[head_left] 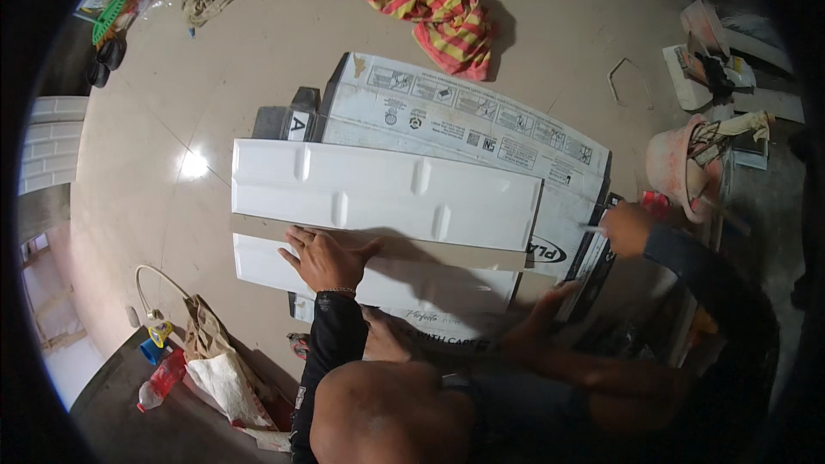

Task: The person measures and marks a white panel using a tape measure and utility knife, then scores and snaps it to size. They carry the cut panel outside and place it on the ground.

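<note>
Two white tiles with a raised brick pattern lie on the flattened cardboard box in front of me: a far tile and a near tile. Between them runs a flat tan strip. My left hand presses down with fingers spread, across the strip and the near tile. Beyond the tiles' right end, my right hand is closed around a thin, light, pencil-like stick, its tip pointing left. The fingers hide most of the stick, so its exact kind does not show. Shadow covers part of the near tile.
A red and yellow checked cloth lies on the tiled floor beyond the box. At right stands a pink bucket with tools inside. A red-tinted bottle and a paper bag are at lower left. My bare knee is close below.
</note>
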`<action>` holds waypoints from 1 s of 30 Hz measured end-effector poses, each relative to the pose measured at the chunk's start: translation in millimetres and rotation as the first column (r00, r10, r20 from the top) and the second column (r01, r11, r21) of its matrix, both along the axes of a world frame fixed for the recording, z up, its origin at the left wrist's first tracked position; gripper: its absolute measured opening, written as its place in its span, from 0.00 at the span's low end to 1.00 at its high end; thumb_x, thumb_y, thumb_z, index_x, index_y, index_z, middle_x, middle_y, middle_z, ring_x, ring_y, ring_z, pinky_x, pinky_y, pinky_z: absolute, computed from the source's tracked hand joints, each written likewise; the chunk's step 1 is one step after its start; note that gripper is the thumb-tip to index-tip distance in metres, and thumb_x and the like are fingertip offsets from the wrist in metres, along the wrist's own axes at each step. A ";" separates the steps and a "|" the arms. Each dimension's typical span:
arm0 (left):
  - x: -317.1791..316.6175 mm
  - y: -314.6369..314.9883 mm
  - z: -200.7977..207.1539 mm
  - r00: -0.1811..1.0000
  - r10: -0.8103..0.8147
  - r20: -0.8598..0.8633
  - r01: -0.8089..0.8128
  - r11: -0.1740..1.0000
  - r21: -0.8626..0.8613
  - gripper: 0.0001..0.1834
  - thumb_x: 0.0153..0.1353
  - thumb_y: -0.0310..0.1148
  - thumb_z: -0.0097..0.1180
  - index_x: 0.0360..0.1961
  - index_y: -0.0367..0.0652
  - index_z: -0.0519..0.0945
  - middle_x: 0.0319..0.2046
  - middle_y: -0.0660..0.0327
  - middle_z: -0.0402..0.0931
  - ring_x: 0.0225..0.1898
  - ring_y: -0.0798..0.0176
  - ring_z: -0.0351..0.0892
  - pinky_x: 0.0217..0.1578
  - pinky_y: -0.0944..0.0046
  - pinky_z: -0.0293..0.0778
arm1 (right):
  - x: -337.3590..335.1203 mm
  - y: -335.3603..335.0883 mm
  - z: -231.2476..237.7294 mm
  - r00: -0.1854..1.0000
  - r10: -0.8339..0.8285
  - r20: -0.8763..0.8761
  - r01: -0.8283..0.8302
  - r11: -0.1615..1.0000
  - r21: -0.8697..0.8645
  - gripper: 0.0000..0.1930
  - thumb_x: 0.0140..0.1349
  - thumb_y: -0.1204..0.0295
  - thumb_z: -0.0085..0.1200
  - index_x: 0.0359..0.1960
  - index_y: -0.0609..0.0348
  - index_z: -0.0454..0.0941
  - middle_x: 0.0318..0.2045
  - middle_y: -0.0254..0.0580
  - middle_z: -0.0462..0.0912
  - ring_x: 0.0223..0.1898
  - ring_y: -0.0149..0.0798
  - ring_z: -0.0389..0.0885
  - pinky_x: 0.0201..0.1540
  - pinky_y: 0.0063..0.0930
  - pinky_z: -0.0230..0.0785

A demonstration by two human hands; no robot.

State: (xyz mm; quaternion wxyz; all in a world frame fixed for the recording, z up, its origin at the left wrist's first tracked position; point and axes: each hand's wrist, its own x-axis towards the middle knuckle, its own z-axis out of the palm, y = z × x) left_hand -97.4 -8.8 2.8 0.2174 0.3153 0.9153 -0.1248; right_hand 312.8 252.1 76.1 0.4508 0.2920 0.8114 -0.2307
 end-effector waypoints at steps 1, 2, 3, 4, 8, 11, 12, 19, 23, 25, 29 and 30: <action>-0.1 0.4 2.4 1.000 0.000 0.006 0.000 1.000 0.009 0.74 0.33 0.79 0.72 0.62 0.15 0.72 0.70 0.24 0.60 0.76 0.32 0.57 0.77 0.36 0.43 | 9.7 -4.6 -0.1 0.974 -0.128 -0.185 0.143 0.987 0.075 0.10 0.55 0.68 0.65 0.29 0.64 0.85 0.28 0.60 0.84 0.34 0.59 0.86 0.37 0.52 0.76; 0.4 0.8 5.4 1.000 0.005 0.025 -0.005 1.000 -0.009 0.74 0.32 0.78 0.73 0.62 0.14 0.72 0.70 0.24 0.60 0.76 0.32 0.57 0.77 0.36 0.43 | 18.2 -15.9 1.8 0.898 -0.240 -0.368 0.302 0.946 0.120 0.11 0.56 0.67 0.66 0.29 0.64 0.85 0.27 0.61 0.83 0.34 0.59 0.86 0.36 0.52 0.75; -0.5 2.5 8.2 1.000 0.005 0.027 -0.005 1.000 0.000 0.74 0.32 0.78 0.74 0.63 0.14 0.71 0.70 0.24 0.60 0.76 0.32 0.57 0.77 0.36 0.43 | 12.7 -33.4 -10.3 0.796 -0.377 -0.474 0.467 0.880 0.084 0.16 0.58 0.62 0.68 0.28 0.66 0.83 0.26 0.62 0.81 0.34 0.58 0.84 0.37 0.52 0.72; -2.0 4.2 10.8 0.999 0.017 0.042 -0.017 1.000 -0.004 0.74 0.32 0.77 0.74 0.63 0.14 0.71 0.70 0.25 0.60 0.76 0.32 0.57 0.77 0.36 0.43 | 8.4 -47.4 -15.4 0.733 -0.474 -0.487 0.534 0.845 -0.018 0.16 0.58 0.62 0.69 0.31 0.65 0.83 0.28 0.60 0.82 0.35 0.58 0.84 0.40 0.51 0.73; -3.6 5.6 12.0 0.997 0.009 0.079 -0.007 1.000 -0.022 0.74 0.34 0.76 0.75 0.67 0.18 0.68 0.70 0.26 0.62 0.76 0.32 0.57 0.77 0.36 0.43 | -40.0 -135.6 -50.0 0.647 -0.332 -0.686 0.463 0.886 0.008 0.26 0.56 0.59 0.71 0.52 0.61 0.80 0.44 0.50 0.83 0.44 0.54 0.84 0.48 0.46 0.77; 0.0 -7.7 2.4 0.999 -0.044 -0.024 0.045 0.998 0.032 0.68 0.41 0.73 0.74 0.70 0.26 0.68 0.70 0.29 0.63 0.75 0.30 0.57 0.76 0.34 0.46 | -72.9 -178.1 -71.0 0.656 -0.201 -0.728 0.366 0.928 0.074 0.27 0.61 0.59 0.69 0.55 0.66 0.77 0.50 0.50 0.76 0.50 0.52 0.80 0.50 0.46 0.77; -0.3 -15.1 -1.4 0.999 -0.046 -0.003 0.046 0.989 0.138 0.65 0.43 0.70 0.73 0.70 0.26 0.68 0.71 0.30 0.63 0.75 0.30 0.57 0.76 0.34 0.46 | -80.0 -187.3 -77.1 0.628 -0.102 -0.771 0.346 0.924 0.160 0.28 0.63 0.59 0.67 0.56 0.67 0.75 0.51 0.50 0.75 0.50 0.52 0.79 0.49 0.46 0.77; -49.6 -63.5 -11.5 0.820 -0.570 0.040 0.480 0.725 0.493 0.37 0.53 0.28 0.64 0.67 0.37 0.73 0.71 0.46 0.68 0.75 0.43 0.63 0.77 0.38 0.49 | -71.9 -204.1 -100.3 0.658 -0.130 -0.742 0.364 0.917 0.162 0.24 0.63 0.62 0.67 0.54 0.64 0.74 0.49 0.47 0.72 0.50 0.48 0.76 0.48 0.43 0.77; -74.4 -74.7 -10.7 0.666 -0.743 -0.067 0.677 0.563 0.474 0.18 0.52 0.25 0.62 0.46 0.38 0.85 0.54 0.52 0.79 0.62 0.46 0.76 0.73 0.40 0.60 | -64.7 -225.0 -91.3 0.663 0.040 -0.748 0.173 0.963 0.205 0.24 0.53 0.59 0.71 0.45 0.60 0.77 0.41 0.44 0.74 0.46 0.44 0.77 0.36 0.41 0.78; -79.2 -81.7 -6.8 0.629 -0.777 -0.035 0.677 0.525 0.515 0.14 0.50 0.25 0.62 0.41 0.38 0.84 0.48 0.54 0.79 0.56 0.48 0.78 0.67 0.43 0.67 | -65.9 -234.1 -82.9 0.659 0.013 -0.752 0.191 0.964 0.184 0.22 0.56 0.61 0.68 0.45 0.61 0.75 0.38 0.46 0.75 0.43 0.46 0.78 0.39 0.40 0.78; -76.5 -92.8 13.4 0.652 -0.755 0.077 0.571 0.554 0.606 0.12 0.46 0.21 0.62 0.35 0.40 0.83 0.37 0.56 0.79 0.42 0.47 0.79 0.47 0.48 0.77 | -66.5 -234.7 -61.8 0.726 0.011 -0.688 0.185 0.960 0.211 0.20 0.57 0.62 0.66 0.45 0.59 0.75 0.32 0.44 0.79 0.39 0.49 0.82 0.42 0.42 0.77; -75.1 -92.3 21.9 0.659 -0.742 0.128 0.536 0.581 0.613 0.15 0.44 0.20 0.62 0.37 0.40 0.83 0.36 0.55 0.79 0.41 0.46 0.79 0.45 0.49 0.77 | -64.4 -231.3 -55.1 0.700 0.041 -0.713 0.189 0.952 0.240 0.20 0.56 0.62 0.67 0.46 0.58 0.75 0.32 0.44 0.80 0.38 0.50 0.83 0.43 0.44 0.77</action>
